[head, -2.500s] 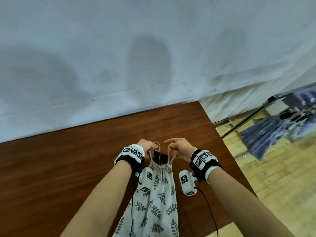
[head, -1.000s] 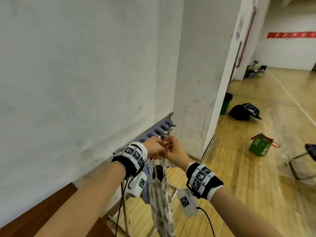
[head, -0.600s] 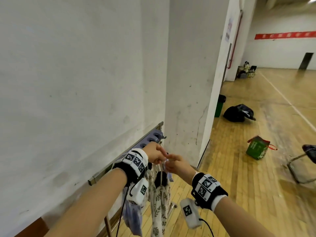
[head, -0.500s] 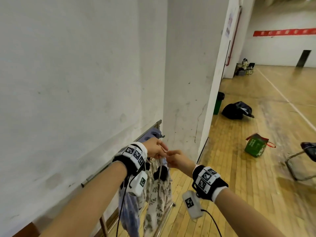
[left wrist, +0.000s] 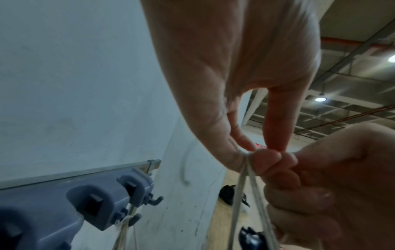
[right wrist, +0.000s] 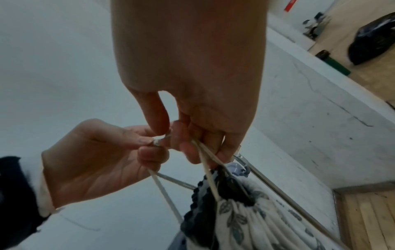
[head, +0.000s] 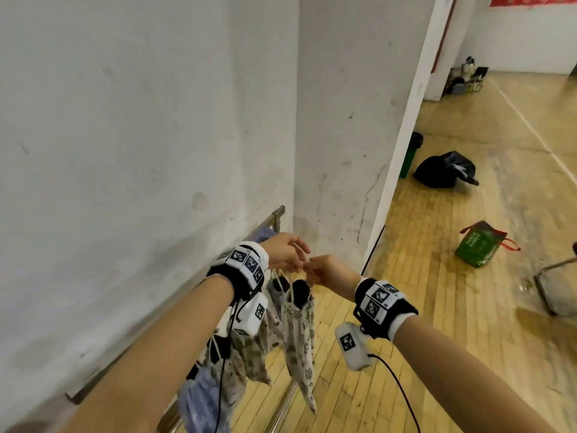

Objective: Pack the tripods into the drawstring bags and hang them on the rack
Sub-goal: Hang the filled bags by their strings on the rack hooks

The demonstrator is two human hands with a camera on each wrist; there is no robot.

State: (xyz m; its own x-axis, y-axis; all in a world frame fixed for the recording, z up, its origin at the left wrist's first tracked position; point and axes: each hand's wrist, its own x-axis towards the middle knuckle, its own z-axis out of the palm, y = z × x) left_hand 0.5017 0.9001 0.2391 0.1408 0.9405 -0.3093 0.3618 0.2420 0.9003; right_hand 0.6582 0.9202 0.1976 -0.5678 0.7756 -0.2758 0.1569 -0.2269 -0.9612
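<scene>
A white leaf-print drawstring bag (head: 298,332) hangs in the air from its cords (right wrist: 205,162), with the black top of a tripod (head: 300,290) poking out of its gathered mouth. My left hand (head: 301,257) and right hand (head: 312,273) meet just above it, and both pinch the cords between thumb and fingers. The pinch is close up in the left wrist view, cords (left wrist: 241,191) running down from it. The grey hook rack (left wrist: 111,197) on its metal bar (head: 278,214) is just left of and behind my hands. Its end hook (left wrist: 157,201) is bare.
Other filled bags (head: 249,345) and a blue one (head: 199,398) hang on the rack below my left wrist. A white wall is on the left and a pillar (head: 343,120) ahead. On the wood floor to the right lie a green bag (head: 480,248), a black bag (head: 443,168) and a chair leg (head: 549,285).
I have turned from the brown table to the rack, carrying the bag by its cords. In the last second my hands stay together and sit closer to the rack's end.
</scene>
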